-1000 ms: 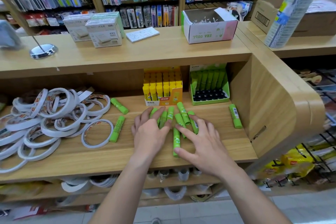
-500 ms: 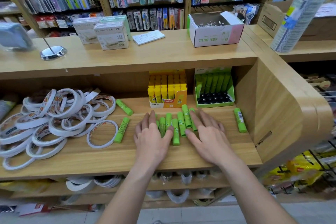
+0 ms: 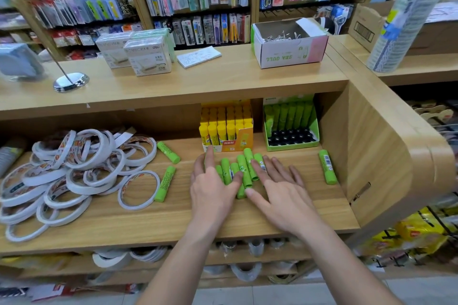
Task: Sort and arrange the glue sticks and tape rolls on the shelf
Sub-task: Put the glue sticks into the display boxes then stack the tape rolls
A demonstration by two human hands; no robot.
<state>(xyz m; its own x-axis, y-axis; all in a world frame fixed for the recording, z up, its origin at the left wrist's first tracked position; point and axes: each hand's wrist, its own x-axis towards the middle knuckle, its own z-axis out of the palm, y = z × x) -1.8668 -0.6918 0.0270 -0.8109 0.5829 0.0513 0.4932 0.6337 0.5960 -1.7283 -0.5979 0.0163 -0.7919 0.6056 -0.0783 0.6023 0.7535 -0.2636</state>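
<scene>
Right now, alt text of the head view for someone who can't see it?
The left hand and right hand, both flat, press a bunch of green glue sticks together on the shelf, before a yellow box and a green box. Tape rolls lie heaped to the left; one loose stick lies far right.

Both my forearms run bare from the bottom edge and angle in toward each other. My left hand (image 3: 213, 190) lies palm down with its fingers straight and fanned, the index finger reaching furthest forward and the thumb stuck out to the right. My right hand (image 3: 282, 197) is palm down just beside it, fingers spread and pointing forward and a little left, thumb stretched toward the left thumb. The two thumb tips sit close together.
</scene>
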